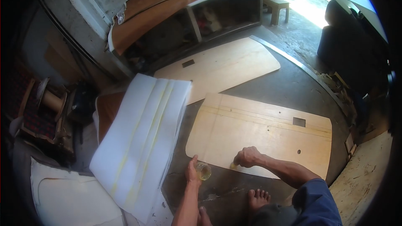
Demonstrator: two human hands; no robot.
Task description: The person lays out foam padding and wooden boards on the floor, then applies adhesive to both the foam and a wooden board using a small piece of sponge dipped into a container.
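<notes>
My left hand (pixel 192 172) is closed around the side of a clear jar (pixel 204 171), which has a yellowish tint inside. It holds the jar over the floor, just off the front edge of a plywood panel (pixel 255 132). This panel has rounded corners, a rectangular cutout and several small holes. Near that same edge, my right hand (pixel 248 157) is shut on a small tool with a pale yellowish end (pixel 233 165), the end touching or just above the wood. Its handle is hidden in my fist, so I cannot make out its exact kind.
Another plywood panel (pixel 226 65) lies farther off. White foam sheets (pixel 138 129) with yellow streaks are stacked at left. A brown-topped cabinet (pixel 167 12) stands at the back, near a wooden stool (pixel 276 4). A board (pixel 364 180) borders the right side. My bare feet are close below.
</notes>
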